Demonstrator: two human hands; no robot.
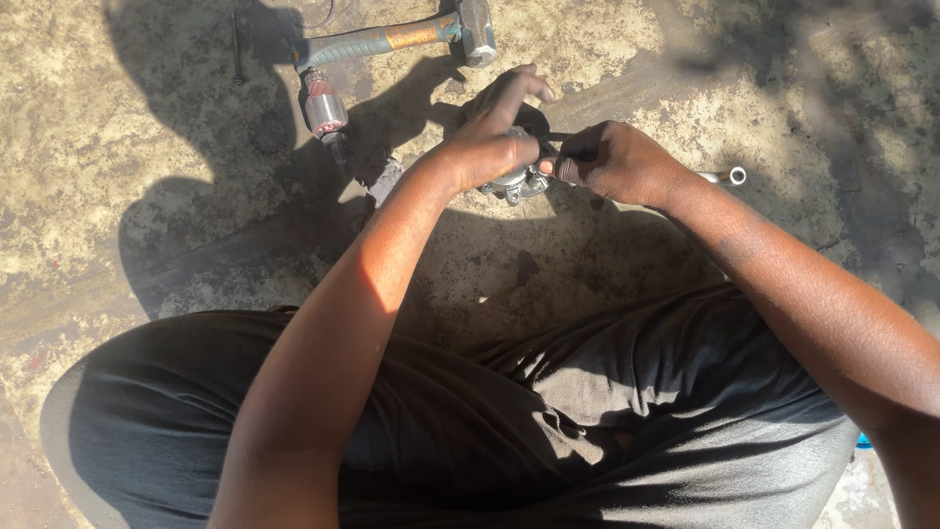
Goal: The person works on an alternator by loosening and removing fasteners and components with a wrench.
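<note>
My left hand (494, 132) grips a small grey metal housing (519, 182) on the ground in front of me, fingers curled over its top. My right hand (617, 162) is closed around a thin tool whose dark tip (560, 137) points left into the housing. Its silver tubular end (729, 176) sticks out to the right behind my wrist. Most of the housing is hidden under both hands.
A hammer (401, 39) with a worn orange and blue handle lies at the top. Below its handle lies a motor armature (323, 108) with copper windings. A thin dark rod (237, 49) lies at upper left. My legs in dark trousers (490, 421) fill the foreground on rough concrete.
</note>
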